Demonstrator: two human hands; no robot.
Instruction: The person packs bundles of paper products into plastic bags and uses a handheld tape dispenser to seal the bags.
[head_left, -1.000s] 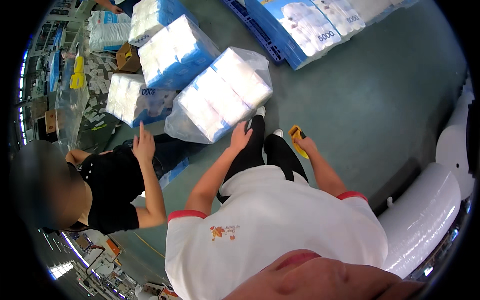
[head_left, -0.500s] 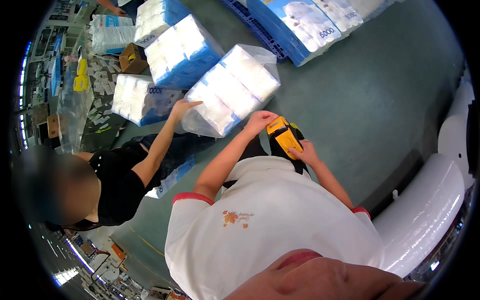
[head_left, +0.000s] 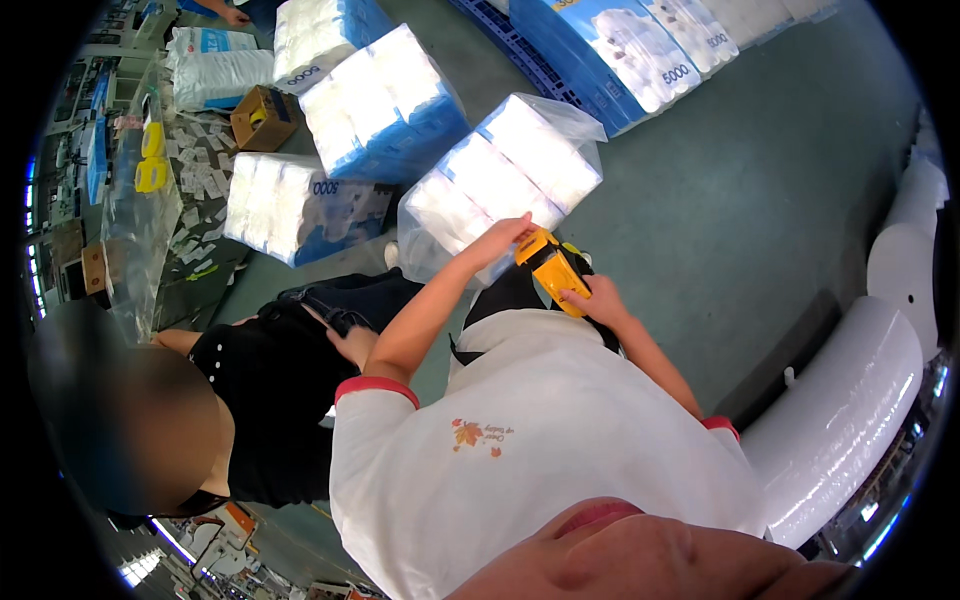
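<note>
My right hand [head_left: 602, 303] is wrapped round the lower end of a yellow tape dispenser [head_left: 550, 272], held in front of my waist. A yellow-green edge shows behind it. At the dispenser's far end, my left hand [head_left: 503, 240] has its fingers pinched together. Whatever lies between those fingertips is too small to make out. Just beyond my left hand stands a pack of white rolls [head_left: 500, 175] in a clear plastic bag [head_left: 420, 225]. The bag's loose film hangs at its near-left side and its far-right end.
Several blue-and-white packs [head_left: 385, 120] stand to the left. A co-worker in black [head_left: 270, 400] is close at my left. A table with paper slips [head_left: 195, 165] and a cardboard box [head_left: 262, 118] lies beyond. Blue pallet [head_left: 515, 50] at the back; large white rolls [head_left: 840, 420] at right.
The co-worker's hand has left the bagged pack and dropped to their waist. My hands and the dispenser have shifted slightly left in the picture, towards the bagged pack.
</note>
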